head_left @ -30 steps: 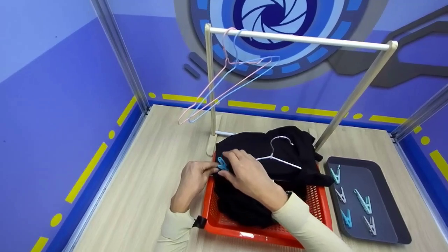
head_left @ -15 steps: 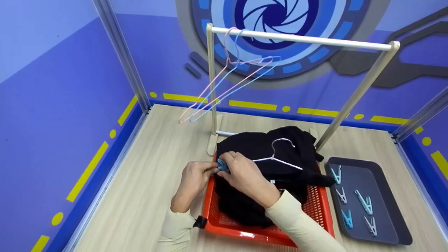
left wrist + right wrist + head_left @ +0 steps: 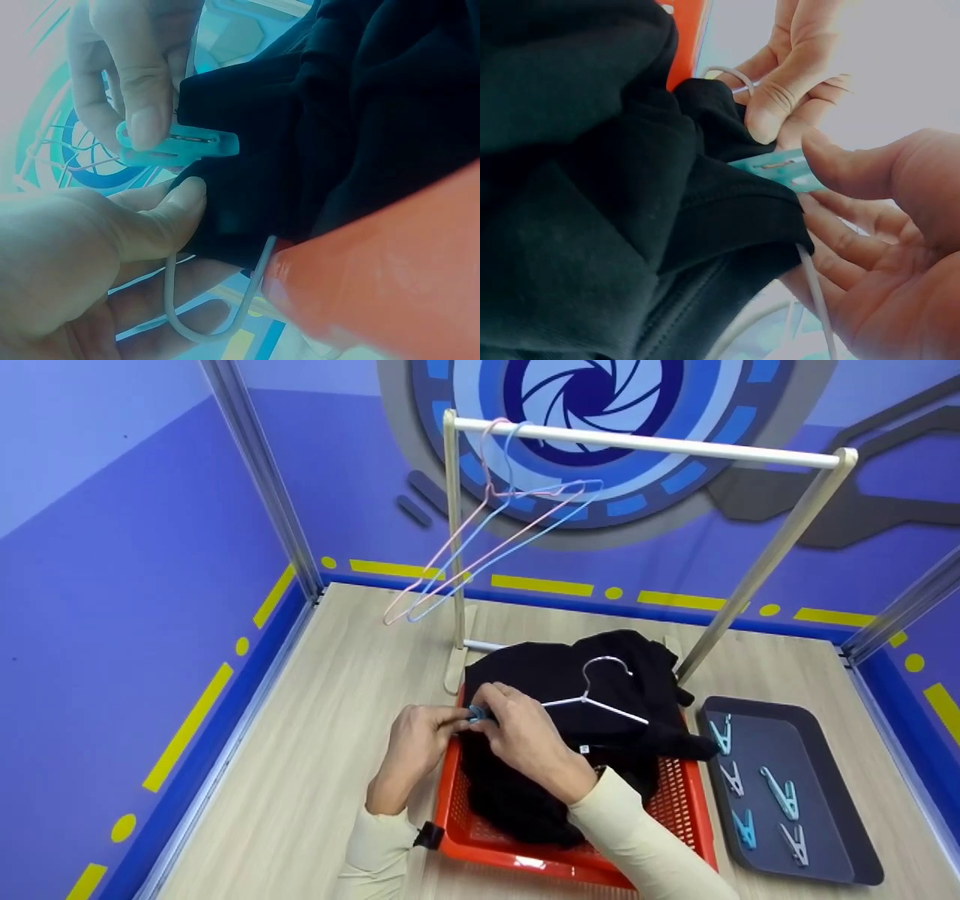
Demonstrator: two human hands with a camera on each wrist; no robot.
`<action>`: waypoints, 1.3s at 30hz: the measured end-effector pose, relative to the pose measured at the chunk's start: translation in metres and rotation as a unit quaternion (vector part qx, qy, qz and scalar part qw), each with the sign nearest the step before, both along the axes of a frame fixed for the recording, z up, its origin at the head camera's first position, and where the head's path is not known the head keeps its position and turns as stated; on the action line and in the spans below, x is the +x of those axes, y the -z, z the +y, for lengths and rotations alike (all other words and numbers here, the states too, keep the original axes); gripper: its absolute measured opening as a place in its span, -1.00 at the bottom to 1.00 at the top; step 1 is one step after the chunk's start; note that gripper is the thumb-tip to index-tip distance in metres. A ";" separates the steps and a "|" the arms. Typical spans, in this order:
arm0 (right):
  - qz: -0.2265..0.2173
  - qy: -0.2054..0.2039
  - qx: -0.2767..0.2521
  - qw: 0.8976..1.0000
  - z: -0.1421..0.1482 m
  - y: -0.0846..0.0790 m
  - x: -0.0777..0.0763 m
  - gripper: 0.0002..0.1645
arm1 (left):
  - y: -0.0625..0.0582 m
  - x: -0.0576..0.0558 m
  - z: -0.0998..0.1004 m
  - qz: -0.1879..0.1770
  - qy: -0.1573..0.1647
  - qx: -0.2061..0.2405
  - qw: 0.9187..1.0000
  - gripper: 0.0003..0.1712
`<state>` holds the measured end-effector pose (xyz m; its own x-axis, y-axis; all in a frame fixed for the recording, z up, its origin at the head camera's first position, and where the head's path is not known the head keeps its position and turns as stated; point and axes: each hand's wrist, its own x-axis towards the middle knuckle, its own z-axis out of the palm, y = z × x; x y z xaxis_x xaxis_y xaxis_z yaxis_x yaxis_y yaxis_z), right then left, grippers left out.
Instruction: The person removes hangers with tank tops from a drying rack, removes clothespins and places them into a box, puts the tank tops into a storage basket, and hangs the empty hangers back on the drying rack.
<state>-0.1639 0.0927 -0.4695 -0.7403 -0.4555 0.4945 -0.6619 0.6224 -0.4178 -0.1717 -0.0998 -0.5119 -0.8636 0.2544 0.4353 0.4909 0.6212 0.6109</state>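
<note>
A black garment (image 3: 525, 664) lies over the basket, with a white wire hanger (image 3: 615, 710) on it, hook pointing up. At the garment's left edge, my left hand (image 3: 416, 739) pinches the cloth between thumb and fingers. A rounded end of the hanger wire (image 3: 169, 292) sticks out past the cloth by those fingers in the left wrist view. My right hand (image 3: 529, 735) pinches a blue clothespin (image 3: 225, 142) by its handle end. The clothespin's tip lies over the cloth beside my left thumb. Whether its jaws clamp the hanger wire is hidden.
Under the garment stands a red plastic basket (image 3: 448, 802) with more black fabric (image 3: 517, 810) in it. On the right, a dark grey tray (image 3: 832, 780) holds several clothespins. Behind, a wooden rack with a white rail (image 3: 675, 446) carries a pink hanger (image 3: 450, 540) and a blue hanger (image 3: 517, 551).
The right thumb and fingers have closed in on the clothespin, which shows less in the head view. The right wrist has shifted slightly left. My left hand stays in place.
</note>
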 end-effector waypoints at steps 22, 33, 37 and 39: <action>0.027 -0.041 -0.125 0.991 0.002 0.002 -0.001 -0.74 | 0.000 -0.002 -0.001 0.002 0.010 -0.006 1.000 -0.85; 0.019 -0.040 -0.128 0.991 0.004 0.002 0.006 -0.61 | 0.001 -0.002 -0.001 0.002 0.010 0.000 1.000 -0.87; 0.031 -0.034 -0.125 0.991 0.008 0.001 0.007 -0.60 | 0.001 -0.002 0.000 0.003 0.014 0.003 1.000 -0.88; 0.037 -0.033 -0.125 0.991 0.011 0.000 0.009 -0.59 | 0.001 -0.002 -0.001 0.000 0.015 0.005 1.000 -0.88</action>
<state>-0.1553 0.1042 -0.4698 -0.6708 -0.3581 0.6495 -0.7322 0.4590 -0.5032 -0.1740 -0.1004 -0.5128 -0.8559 0.2760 0.4374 0.5088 0.6008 0.6166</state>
